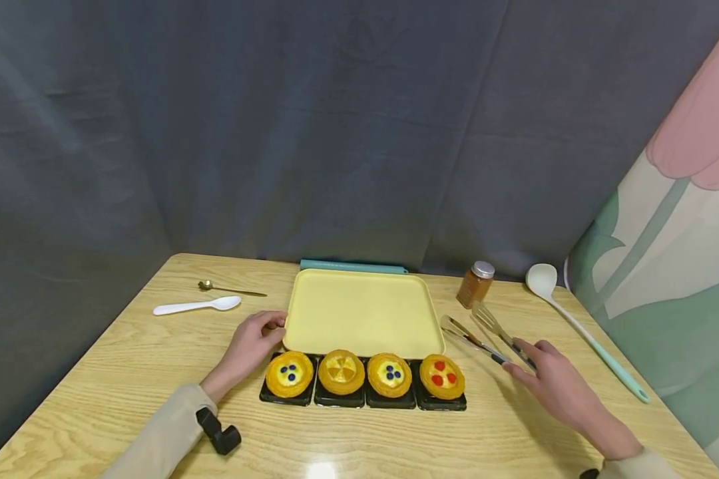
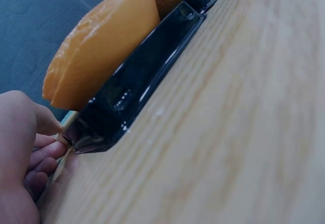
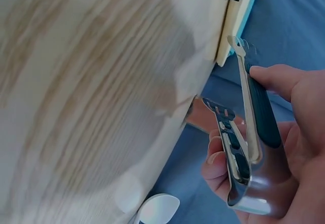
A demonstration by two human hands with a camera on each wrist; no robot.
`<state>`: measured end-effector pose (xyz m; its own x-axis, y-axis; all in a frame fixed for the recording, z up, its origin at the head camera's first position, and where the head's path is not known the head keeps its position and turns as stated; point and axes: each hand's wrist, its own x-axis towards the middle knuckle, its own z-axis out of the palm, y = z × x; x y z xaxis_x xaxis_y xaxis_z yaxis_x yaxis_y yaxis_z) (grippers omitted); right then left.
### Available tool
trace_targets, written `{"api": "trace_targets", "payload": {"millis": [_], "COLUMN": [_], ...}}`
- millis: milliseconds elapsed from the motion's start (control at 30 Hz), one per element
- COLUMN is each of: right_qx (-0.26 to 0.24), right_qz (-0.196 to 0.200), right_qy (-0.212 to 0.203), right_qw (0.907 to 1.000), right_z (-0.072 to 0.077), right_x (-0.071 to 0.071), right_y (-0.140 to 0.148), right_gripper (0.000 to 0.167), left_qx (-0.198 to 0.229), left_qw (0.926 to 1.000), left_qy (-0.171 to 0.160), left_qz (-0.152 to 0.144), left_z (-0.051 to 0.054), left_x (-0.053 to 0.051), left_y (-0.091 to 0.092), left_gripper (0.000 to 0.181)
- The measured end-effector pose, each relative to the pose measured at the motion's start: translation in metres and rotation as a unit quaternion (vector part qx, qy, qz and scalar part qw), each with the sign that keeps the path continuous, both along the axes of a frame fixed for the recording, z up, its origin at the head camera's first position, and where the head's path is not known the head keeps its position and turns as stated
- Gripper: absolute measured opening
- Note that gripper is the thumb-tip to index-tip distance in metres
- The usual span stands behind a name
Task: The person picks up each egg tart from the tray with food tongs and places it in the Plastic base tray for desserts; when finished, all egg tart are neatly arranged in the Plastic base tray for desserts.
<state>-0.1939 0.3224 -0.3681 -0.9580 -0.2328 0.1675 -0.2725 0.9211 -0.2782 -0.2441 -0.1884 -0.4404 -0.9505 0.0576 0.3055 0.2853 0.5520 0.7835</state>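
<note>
My left hand point(image 1: 253, 346) holds the left edge of a yellow tray point(image 1: 362, 313), thumb and curled fingers at its near-left corner. In my right hand point(image 1: 560, 389) is a pair of metal tongs point(image 3: 264, 186) with dark grips; their two arms are spread, with nothing between the tips. In front of the tray, a row of egg tarts sits on black square trays: one with blueberries point(image 1: 289, 374), one with a wedge pattern point(image 1: 341, 372), another with blueberries point(image 1: 389, 375), and one with red pieces point(image 1: 442, 376).
A small jar point(image 1: 475, 285) with a silver lid stands beyond the tongs. At the right lies a ladle point(image 1: 581, 326) with a mint handle. A white spoon point(image 1: 198, 306) and a thin gold spoon point(image 1: 234, 290) lie left. A teal strip point(image 1: 353, 267) lies behind the tray.
</note>
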Motion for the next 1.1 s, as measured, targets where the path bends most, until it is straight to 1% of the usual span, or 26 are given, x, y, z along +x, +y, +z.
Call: {"api": "trace_targets", "payload": {"millis": [133,367,433,500,600,767,967,1100], "right_qx": [0.004,0.016,0.024,0.037,0.070,0.107,0.113,0.112], "right_qz": [-0.002,-0.007,-0.006,0.000,0.024,0.063,0.078,0.075], "right_qy": [0.000,-0.013,-0.015,-0.007,0.033,0.110,0.155,0.164], "right_qw": [1.0000,0.9998,0.9996,0.9993,0.9967,0.9861,0.9782,0.9771], "right_z": [-0.002,-0.005,-0.006,-0.009,-0.014,-0.025,-0.031,-0.032], "right_x": [-0.004,-0.008,-0.010,-0.010,-0.010,-0.011,-0.012,-0.012], "right_y": [0.003,0.009,0.010,0.012,0.016,0.018,0.018,0.017], "right_gripper": [0.062,0.061,0.061,0.059,0.054,0.048,0.047,0.047], "left_qx": [0.001,0.000,0.000,0.000,0.001,0.001,0.005,0.004], "left_qw": [1.0000,1.0000,1.0000,1.0000,1.0000,1.0000,1.0000,1.0000], "left_qy": [-0.005,-0.001,0.000,0.000,0.000,0.001,0.000,-0.004], "left_qz": [0.001,0.001,0.002,0.003,0.003,0.003,0.000,0.000], "left_z": [0.000,0.000,0.000,0.001,0.001,0.000,0.001,0.001], "left_x": [0.000,0.000,0.000,0.000,0.000,0.000,0.000,0.000], "left_y": [0.000,0.000,0.001,0.000,0.000,0.000,0.001,0.001], "left_gripper": [0.033,0.032,0.032,0.032,0.032,0.032,0.033,0.033]}}
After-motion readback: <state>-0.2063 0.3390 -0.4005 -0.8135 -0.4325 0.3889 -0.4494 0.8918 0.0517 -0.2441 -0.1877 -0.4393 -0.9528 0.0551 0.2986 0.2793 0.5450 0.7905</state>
